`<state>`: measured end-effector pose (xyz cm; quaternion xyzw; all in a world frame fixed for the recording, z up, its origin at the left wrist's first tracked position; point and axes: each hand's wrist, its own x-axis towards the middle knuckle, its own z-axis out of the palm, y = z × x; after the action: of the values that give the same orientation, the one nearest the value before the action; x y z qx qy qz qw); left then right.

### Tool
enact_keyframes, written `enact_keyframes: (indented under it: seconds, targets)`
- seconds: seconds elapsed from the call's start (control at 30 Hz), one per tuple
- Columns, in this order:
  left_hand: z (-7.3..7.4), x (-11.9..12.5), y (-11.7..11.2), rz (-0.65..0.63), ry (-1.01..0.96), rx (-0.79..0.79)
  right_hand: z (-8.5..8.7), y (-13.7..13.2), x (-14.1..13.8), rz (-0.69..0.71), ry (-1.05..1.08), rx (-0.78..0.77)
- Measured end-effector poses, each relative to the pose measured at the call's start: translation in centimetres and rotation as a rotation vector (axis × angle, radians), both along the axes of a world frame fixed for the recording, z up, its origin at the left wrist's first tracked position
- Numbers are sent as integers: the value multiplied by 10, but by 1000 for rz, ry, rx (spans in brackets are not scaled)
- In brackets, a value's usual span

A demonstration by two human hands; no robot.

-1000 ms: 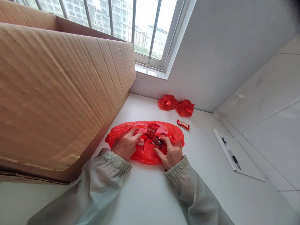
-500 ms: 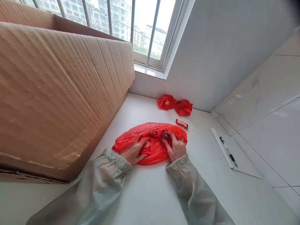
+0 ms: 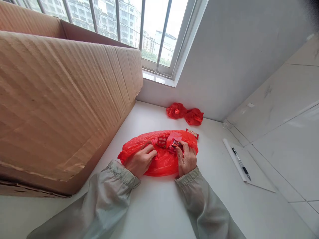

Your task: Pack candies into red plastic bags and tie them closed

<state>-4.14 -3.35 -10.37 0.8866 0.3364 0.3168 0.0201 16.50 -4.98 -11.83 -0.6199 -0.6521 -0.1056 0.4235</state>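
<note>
A red plastic bag (image 3: pixel 161 169) lies spread on the white table with its mouth open upward. My left hand (image 3: pixel 141 160) is closed at the left side of the mouth, its fingertips pinching the bag's film. At the right side, my right hand (image 3: pixel 186 157) grips a small dark red wrapped snack packet (image 3: pixel 175 144) between thumb and fingers. Another red snack packet (image 3: pixel 161 142) with pale lettering shows inside the mouth between both hands. Whatever lies deeper in the bag is hidden.
A large cardboard box (image 3: pixel 74 109) stands at the left beside the barred window. Two knotted red plastic bags (image 3: pixel 184 113) sit against the wall. A small red-and-cream packet (image 3: pixel 192 133) lies behind the bag. On the right are a pen (image 3: pixel 241 164) and white paper (image 3: pixel 259 176).
My left hand has moved from a red packet to the bag's film, and that packet no longer shows there. The dark packet in my right hand has tilted. The view has shifted slightly.
</note>
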Motion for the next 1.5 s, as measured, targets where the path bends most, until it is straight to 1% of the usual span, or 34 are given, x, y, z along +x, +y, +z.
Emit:
enact_keyframes:
  seconds: [0.1,0.2,0.27,0.3,0.4,0.47,0.57,0.7,0.77,0.87,0.93,0.97,1.03,1.1,1.17,1.23,1.3,1.37,1.5]
  targets:
    - [6,1,-4,81,-2,134,-3,0,-7,75,-63,-29]
    - [10,1,-5,157,-17,188,-8,3,-12,169,-138,-96]
    - [9,1,-3,170,-15,165,-10,5,-13,209,-143,-105]
    - [8,2,-2,149,-12,131,-11,5,-12,215,-132,-97]
    - [4,2,0,34,-33,-13,-9,7,-8,173,-86,-85]
    - [4,2,0,-33,-60,-81,-5,9,-6,147,-42,-112]
    - [5,1,-1,-80,-88,-92,9,15,-8,128,51,-176]
    - [2,2,2,-43,-117,-89,28,36,-19,103,167,-249]
    - [-1,3,4,-17,-145,-88,31,49,-24,151,303,-291]
    - [-5,2,6,1,-187,-124,25,63,-24,369,615,-363]
    - [-4,1,5,6,-208,-169,18,64,-18,502,749,-382]
    - [-2,0,4,8,-216,-196,13,63,-14,544,787,-379]
    - [2,0,3,23,-260,-250,5,58,-7,605,860,-364]
    - [9,3,2,63,-344,-315,-3,52,-3,666,948,-346]
    - [14,10,5,101,-455,-397,-8,48,-1,721,1018,-331]
    - [16,19,11,90,-545,-483,-12,48,-1,770,1064,-321]
    - [14,27,21,25,-599,-557,-13,49,-1,806,1084,-314]
    - [9,34,30,-29,-643,-638,-13,50,-1,837,1093,-323]
    - [0,37,40,-52,-776,-792,-12,50,-2,836,1139,-303]
